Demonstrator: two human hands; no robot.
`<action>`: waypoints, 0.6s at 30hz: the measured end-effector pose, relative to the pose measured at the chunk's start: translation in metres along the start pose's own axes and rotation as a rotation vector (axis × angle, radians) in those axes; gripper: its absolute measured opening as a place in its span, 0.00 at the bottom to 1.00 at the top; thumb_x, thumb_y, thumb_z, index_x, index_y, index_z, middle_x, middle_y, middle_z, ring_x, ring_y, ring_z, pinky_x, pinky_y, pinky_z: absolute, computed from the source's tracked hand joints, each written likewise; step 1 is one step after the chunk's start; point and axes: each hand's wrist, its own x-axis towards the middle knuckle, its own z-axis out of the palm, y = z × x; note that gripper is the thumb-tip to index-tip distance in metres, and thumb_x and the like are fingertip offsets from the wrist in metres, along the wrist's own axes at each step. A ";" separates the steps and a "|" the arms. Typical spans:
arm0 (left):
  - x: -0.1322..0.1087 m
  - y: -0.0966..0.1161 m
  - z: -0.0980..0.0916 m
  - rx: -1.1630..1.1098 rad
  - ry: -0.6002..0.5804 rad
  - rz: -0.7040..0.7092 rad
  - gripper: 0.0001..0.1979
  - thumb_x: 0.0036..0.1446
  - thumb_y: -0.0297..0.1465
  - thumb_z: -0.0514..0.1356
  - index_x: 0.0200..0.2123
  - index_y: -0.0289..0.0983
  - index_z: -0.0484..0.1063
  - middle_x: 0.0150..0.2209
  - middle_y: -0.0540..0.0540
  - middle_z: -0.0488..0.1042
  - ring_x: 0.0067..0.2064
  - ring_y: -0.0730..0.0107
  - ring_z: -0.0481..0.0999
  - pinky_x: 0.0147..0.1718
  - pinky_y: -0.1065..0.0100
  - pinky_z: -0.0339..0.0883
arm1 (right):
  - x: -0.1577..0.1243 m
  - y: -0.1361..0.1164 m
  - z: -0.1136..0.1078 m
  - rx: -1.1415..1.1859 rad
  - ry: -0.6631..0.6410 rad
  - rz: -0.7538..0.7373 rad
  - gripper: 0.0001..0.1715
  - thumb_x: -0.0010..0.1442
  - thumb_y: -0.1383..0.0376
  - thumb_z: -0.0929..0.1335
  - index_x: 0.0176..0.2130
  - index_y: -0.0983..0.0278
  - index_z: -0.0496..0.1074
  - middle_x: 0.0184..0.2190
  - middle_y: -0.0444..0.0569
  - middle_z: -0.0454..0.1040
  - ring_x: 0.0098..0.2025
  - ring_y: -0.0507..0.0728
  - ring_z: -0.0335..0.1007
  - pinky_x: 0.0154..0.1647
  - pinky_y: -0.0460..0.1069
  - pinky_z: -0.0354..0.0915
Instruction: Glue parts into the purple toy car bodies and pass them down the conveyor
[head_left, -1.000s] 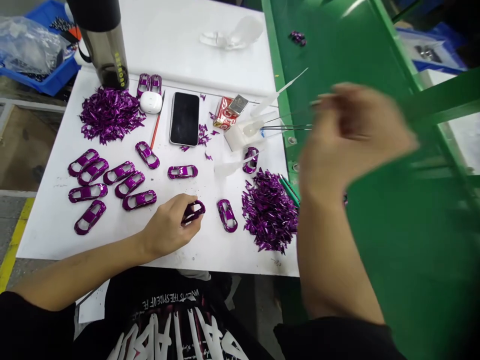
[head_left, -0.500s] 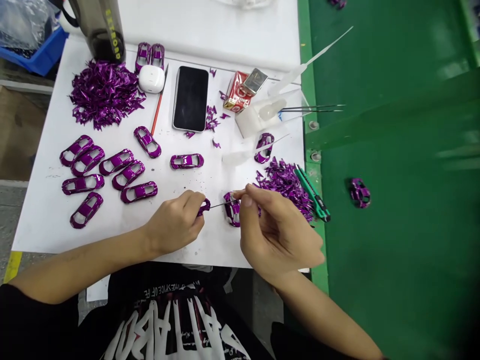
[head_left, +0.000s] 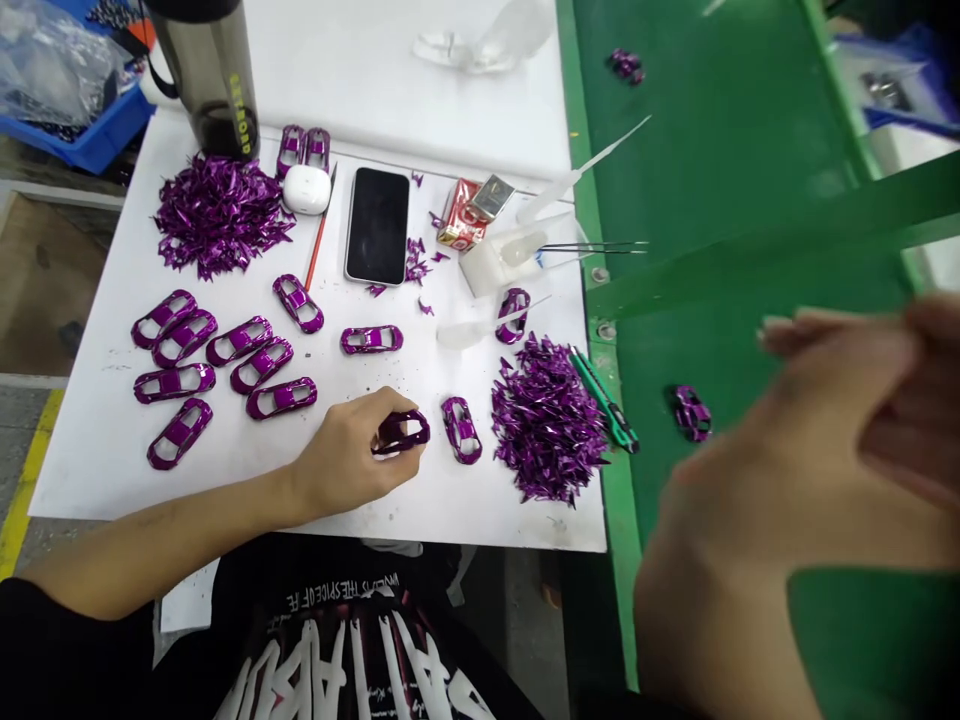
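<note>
My left hand [head_left: 352,450] grips a shiny purple toy car body [head_left: 403,432] between thumb and fingers, just above the white sheet. Close beside it lies another purple car body [head_left: 461,430], untouched. My right hand [head_left: 810,440] is raised over the green surface on the right, near the camera. Motion blurs its fingers, so I cannot tell whether anything is in them. Between the hands is a heap of small purple pieces [head_left: 551,420], with a green utility knife [head_left: 604,400] along its right side.
Several purple car bodies [head_left: 176,382] lie at left below a second heap of pieces [head_left: 221,215]. A phone [head_left: 377,226], an earbud case [head_left: 306,190], a bottle [head_left: 214,80], a red box [head_left: 459,213] and tweezers [head_left: 600,247] stand farther back. One more car [head_left: 691,412] rests on the green surface [head_left: 720,300].
My right hand has moved away to the right, from the car body where it held a thin tool. The left hand keeps the car body, now turned to show more of it.
</note>
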 end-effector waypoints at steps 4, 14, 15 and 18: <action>0.009 0.008 -0.011 -0.371 -0.128 -0.161 0.15 0.57 0.31 0.73 0.48 0.38 0.81 0.45 0.44 0.82 0.46 0.66 0.81 0.49 0.65 0.76 | 0.030 0.017 -0.005 -0.152 0.049 -0.025 0.21 0.75 0.51 0.67 0.56 0.62 0.77 0.44 0.55 0.82 0.49 0.61 0.81 0.44 0.57 0.80; 0.017 0.004 -0.024 -1.146 -0.334 -0.380 0.15 0.58 0.30 0.75 0.46 0.42 0.77 0.51 0.44 0.85 0.64 0.53 0.79 0.65 0.50 0.69 | 0.100 0.044 0.025 -0.348 0.290 0.103 0.16 0.74 0.63 0.68 0.52 0.71 0.79 0.48 0.60 0.84 0.47 0.57 0.82 0.50 0.53 0.77; 0.017 0.005 -0.024 -1.166 -0.330 -0.368 0.15 0.58 0.29 0.75 0.46 0.42 0.76 0.51 0.45 0.86 0.64 0.54 0.79 0.65 0.51 0.69 | 0.092 0.035 0.022 -0.356 0.289 0.098 0.17 0.74 0.62 0.68 0.52 0.71 0.80 0.49 0.60 0.84 0.48 0.59 0.82 0.49 0.54 0.77; 0.017 0.005 -0.023 -1.170 -0.297 -0.320 0.15 0.58 0.26 0.75 0.46 0.42 0.76 0.49 0.47 0.86 0.59 0.60 0.83 0.64 0.56 0.72 | 0.046 -0.010 0.005 -0.401 0.396 0.029 0.23 0.78 0.58 0.61 0.46 0.67 0.81 0.40 0.55 0.85 0.42 0.60 0.82 0.39 0.53 0.72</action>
